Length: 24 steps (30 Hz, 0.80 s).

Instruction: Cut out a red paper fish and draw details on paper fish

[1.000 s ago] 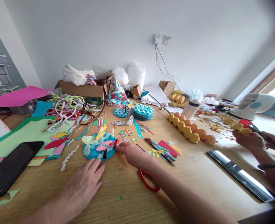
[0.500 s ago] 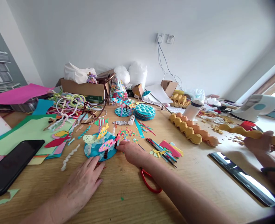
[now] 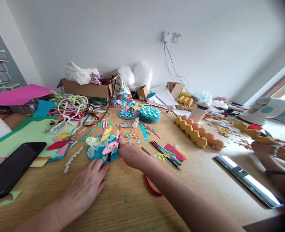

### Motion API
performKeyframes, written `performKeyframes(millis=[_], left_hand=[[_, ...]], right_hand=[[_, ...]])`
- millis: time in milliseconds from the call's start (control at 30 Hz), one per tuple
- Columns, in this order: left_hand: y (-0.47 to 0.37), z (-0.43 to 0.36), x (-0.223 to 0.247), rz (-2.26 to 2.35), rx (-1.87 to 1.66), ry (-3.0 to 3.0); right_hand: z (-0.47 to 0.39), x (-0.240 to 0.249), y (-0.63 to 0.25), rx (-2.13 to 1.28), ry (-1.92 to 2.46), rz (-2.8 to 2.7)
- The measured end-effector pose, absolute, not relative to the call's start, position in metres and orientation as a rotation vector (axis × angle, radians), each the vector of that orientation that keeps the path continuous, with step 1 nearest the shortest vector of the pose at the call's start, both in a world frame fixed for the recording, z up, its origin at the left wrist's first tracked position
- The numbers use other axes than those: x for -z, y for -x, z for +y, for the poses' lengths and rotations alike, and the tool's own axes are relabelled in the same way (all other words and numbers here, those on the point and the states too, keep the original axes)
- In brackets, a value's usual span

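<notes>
A round blue base (image 3: 90,154) carries several paper fish on twisted pipe-cleaner stems. Among them are a pink spotted fish (image 3: 110,148), a yellow fish (image 3: 106,133), a pale green fish (image 3: 93,141) and a red fish (image 3: 120,136). My left hand (image 3: 88,180) lies with fingers outstretched, its fingertips on the base's near edge. At the right edge my right hand (image 3: 134,157) has its fingers closed around the dark pipe-cleaner stem under the red fish; its fingertips are partly hidden. Red-handled scissors (image 3: 152,187) lie partly beneath my right forearm.
Pencils (image 3: 166,154), paper scraps and a black phone (image 3: 16,167) lie around. Behind stand a finished-looking fish piece (image 3: 128,112) and stacked blue wavy discs (image 3: 149,114). At right, another person's hand (image 3: 263,151) holds a yellow egg-carton strip (image 3: 253,132) near a dark glossy bar (image 3: 248,182).
My right hand has moved slightly left and up, onto the dark stem. My left hand stays at the base's edge. The other person's egg-carton strip has shifted.
</notes>
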State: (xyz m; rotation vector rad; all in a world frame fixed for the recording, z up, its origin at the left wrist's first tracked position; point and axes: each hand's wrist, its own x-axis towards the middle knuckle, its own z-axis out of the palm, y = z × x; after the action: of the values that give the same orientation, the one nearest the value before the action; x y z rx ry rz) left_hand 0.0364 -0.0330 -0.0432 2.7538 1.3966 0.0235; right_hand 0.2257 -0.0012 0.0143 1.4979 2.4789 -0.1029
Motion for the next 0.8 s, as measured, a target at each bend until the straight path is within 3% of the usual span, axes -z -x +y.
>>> performKeyframes(millis=[800], left_hand=[[-0.048,-0.035,0.04,1.416,0.044,-2.781]], right_hand=[[-0.001,-0.006,-0.231,0.1,-1.549,2.494]])
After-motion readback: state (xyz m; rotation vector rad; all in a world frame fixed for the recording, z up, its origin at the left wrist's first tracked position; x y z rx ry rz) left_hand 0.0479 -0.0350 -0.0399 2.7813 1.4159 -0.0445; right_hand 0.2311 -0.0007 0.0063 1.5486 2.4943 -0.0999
